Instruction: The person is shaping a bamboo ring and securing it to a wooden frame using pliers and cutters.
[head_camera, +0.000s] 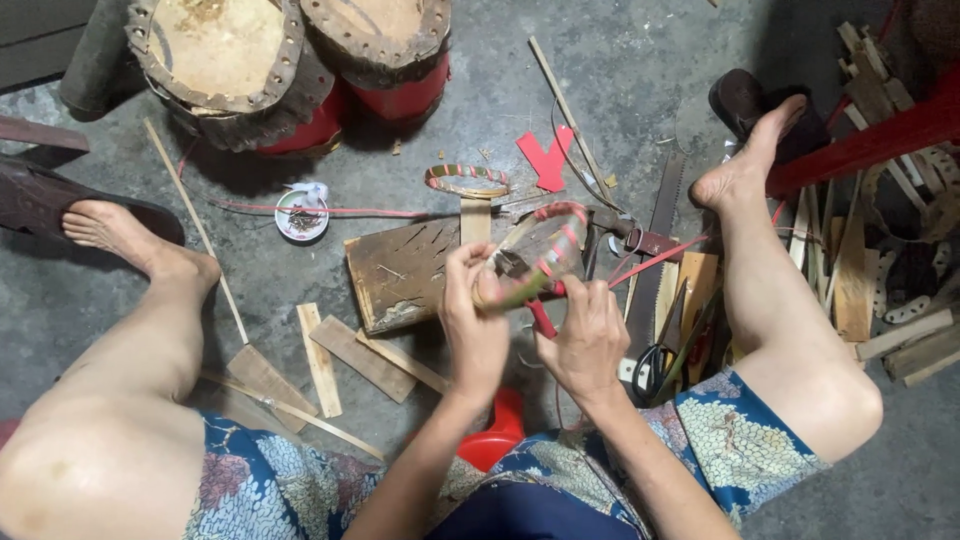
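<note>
Bamboo hoop (530, 255) at frame centre: my left hand (475, 325) pinches its rim; my right hand (590, 335) grips a red strip (542, 318).

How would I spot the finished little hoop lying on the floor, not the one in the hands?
Start at the scarred wooden board on the concrete floor ahead of the hands. Just past its far right corner lies the small oval hoop, flat and untouched. Unlike the bare wood strips nearby, it is wrapped in red and green bands.

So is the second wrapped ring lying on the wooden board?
No, the second ring lies on the concrete floor beyond the board, while both hands hold the other ring.
</note>
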